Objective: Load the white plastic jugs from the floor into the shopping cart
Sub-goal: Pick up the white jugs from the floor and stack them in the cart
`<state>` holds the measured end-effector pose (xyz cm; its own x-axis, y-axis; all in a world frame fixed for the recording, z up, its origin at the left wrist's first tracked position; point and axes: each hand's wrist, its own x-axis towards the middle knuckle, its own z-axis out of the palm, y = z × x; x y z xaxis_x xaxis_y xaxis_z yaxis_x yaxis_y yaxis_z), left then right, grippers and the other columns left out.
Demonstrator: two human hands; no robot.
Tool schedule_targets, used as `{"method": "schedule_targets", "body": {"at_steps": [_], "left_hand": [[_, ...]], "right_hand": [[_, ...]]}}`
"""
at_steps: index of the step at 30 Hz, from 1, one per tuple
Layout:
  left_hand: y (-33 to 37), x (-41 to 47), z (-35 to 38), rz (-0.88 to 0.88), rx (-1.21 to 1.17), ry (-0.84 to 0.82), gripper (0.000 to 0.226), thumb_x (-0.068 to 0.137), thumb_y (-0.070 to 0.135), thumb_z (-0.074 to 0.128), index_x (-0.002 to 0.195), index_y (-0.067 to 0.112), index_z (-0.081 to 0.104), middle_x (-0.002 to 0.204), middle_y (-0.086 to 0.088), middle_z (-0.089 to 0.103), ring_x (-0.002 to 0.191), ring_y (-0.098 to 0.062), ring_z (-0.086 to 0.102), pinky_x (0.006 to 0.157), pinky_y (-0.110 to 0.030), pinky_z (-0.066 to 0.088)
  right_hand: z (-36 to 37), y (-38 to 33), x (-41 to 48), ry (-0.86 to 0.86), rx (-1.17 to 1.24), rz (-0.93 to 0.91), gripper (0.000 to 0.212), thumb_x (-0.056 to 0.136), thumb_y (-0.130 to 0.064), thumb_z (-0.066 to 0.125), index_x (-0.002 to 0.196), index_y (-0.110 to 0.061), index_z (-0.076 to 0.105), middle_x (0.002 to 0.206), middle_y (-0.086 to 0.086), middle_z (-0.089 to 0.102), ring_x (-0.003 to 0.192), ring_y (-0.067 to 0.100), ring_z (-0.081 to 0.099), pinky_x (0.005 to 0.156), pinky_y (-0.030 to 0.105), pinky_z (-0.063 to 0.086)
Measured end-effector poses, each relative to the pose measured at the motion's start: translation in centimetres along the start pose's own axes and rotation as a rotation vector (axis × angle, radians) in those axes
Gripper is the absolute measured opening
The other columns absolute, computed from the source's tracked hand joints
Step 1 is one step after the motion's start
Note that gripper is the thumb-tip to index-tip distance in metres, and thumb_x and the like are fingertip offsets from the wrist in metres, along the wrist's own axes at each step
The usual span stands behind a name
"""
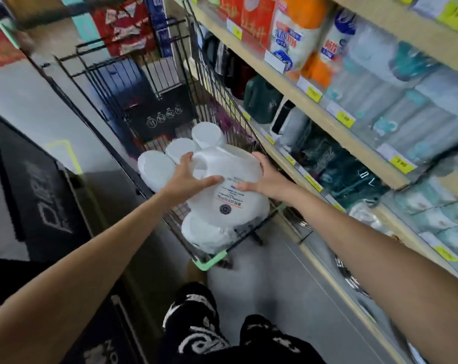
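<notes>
A white plastic jug (pixel 229 190) with a printed label lies tilted on top of other jugs inside the black wire shopping cart (pixel 112 82). My left hand (pixel 189 177) holds its left side by the handle, thumb over the front. My right hand (pixel 264 179) holds its right side, fingers curled over the edge. Three white round jug tops (pixel 179 151) show behind it in the basket, and another white jug (pixel 206 232) sits under it at the near end. No jug is visible on the floor.
Wooden store shelves (pixel 325 119) with packaged goods and yellow price tags run close along the cart's right side. A black doormat (pixel 46 190) lies on the floor to the left. My dark patterned trousers (pixel 222 334) stand just behind the cart's green-cornered near edge.
</notes>
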<state>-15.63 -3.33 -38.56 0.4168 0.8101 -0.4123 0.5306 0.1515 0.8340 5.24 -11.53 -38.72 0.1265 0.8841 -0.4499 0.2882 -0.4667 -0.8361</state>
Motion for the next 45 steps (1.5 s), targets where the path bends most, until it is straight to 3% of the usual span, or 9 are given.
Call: {"method": "schedule_targets", "body": {"at_steps": [5,10,17,21,26,32,37,42,45], "left_hand": [[0.6,9.0,-6.5,-0.106,-0.089,-0.247,0.091,0.086,0.046,0.061,0.15,0.03,-0.001,0.158,-0.002,0.014,0.139,-0.029,0.029,0.109,-0.052,0.03],[1.4,16.8,-8.8,-0.137,-0.251,-0.201,0.089,0.082,0.064,0.055,0.15,0.034,0.006,0.159,-0.002,0.014,0.143,-0.029,0.024,0.108,-0.065,0.025],[0.6,26.6,-8.4,-0.23,-0.417,-0.07,0.085,0.087,0.038,0.066,0.15,0.033,0.008,0.139,0.004,0.036,0.108,-0.02,0.046,0.085,-0.047,0.046],[-0.9,31.6,-8.9,-0.229,-0.408,-0.087,0.083,0.082,0.023,0.069,0.145,0.035,0.017,0.136,0.005,0.038,0.115,-0.025,0.048,0.094,-0.055,0.048],[-2.3,35.4,-9.1,-0.074,-0.378,-0.089,0.078,0.083,0.019,0.069,0.142,0.033,0.02,0.133,0.006,0.041,0.118,-0.024,0.05,0.084,-0.044,0.055],[-2.3,36.2,-8.6,0.02,-0.39,-0.075,0.055,0.089,0.021,0.066,0.125,0.037,0.028,0.12,0.017,0.049,0.117,-0.013,0.051,0.077,-0.023,0.053],[-1.6,34.6,-7.6,0.002,-0.353,0.041,0.084,0.082,0.036,0.07,0.148,0.028,0.02,0.146,0.002,0.037,0.133,-0.022,0.04,0.106,-0.047,0.042],[-0.3,32.2,-7.5,-0.059,-0.116,0.072,0.076,0.088,0.025,0.065,0.148,0.021,0.02,0.153,-0.005,0.018,0.136,-0.023,0.029,0.105,-0.035,0.035],[0.9,30.0,-6.9,-0.028,0.027,0.083,0.073,0.088,0.022,0.064,0.147,0.016,0.023,0.153,-0.008,0.014,0.138,-0.026,0.026,0.107,-0.034,0.032]], "right_hand": [[2.2,-3.2,8.0,0.157,-0.064,-0.011,0.119,0.05,-0.051,0.087,0.145,-0.032,0.018,0.141,0.0,0.034,0.128,0.018,0.038,0.108,0.045,0.039],[3.5,-4.9,15.4,0.325,-0.119,-0.067,0.11,0.06,-0.03,0.09,0.145,-0.034,0.02,0.131,0.001,0.028,0.119,0.014,0.033,0.103,0.031,0.033],[5.6,-5.2,25.4,0.543,-0.311,-0.093,0.115,0.052,-0.045,0.085,0.146,-0.03,0.02,0.138,0.01,0.031,0.125,0.027,0.032,0.102,0.045,0.039],[6.7,-3.7,30.3,0.614,-0.396,-0.078,0.117,0.051,-0.05,0.085,0.145,-0.027,0.019,0.139,0.013,0.03,0.125,0.032,0.035,0.097,0.045,0.043],[7.2,-2.1,34.4,0.702,-0.431,-0.125,0.118,0.053,-0.048,0.087,0.142,-0.026,0.014,0.142,0.014,0.024,0.128,0.035,0.032,0.1,0.051,0.042],[6.0,-1.9,35.4,0.67,-0.386,-0.164,0.12,0.055,-0.048,0.083,0.148,-0.019,0.012,0.146,0.014,0.02,0.134,0.033,0.027,0.107,0.047,0.037],[4.9,-2.2,33.9,0.532,-0.344,-0.116,0.119,0.063,-0.03,0.086,0.151,-0.022,0.005,0.152,0.013,0.011,0.141,0.032,0.015,0.112,0.048,0.03],[3.3,-3.0,30.0,0.383,-0.125,-0.046,0.112,0.078,-0.027,0.078,0.153,-0.022,-0.004,0.159,0.0,0.005,0.145,0.013,0.008,0.112,0.03,0.018],[2.0,-3.0,26.6,0.309,-0.051,0.034,0.102,0.083,-0.031,0.073,0.154,-0.027,-0.001,0.161,-0.002,0.01,0.146,0.01,0.014,0.116,0.03,0.02]]}}
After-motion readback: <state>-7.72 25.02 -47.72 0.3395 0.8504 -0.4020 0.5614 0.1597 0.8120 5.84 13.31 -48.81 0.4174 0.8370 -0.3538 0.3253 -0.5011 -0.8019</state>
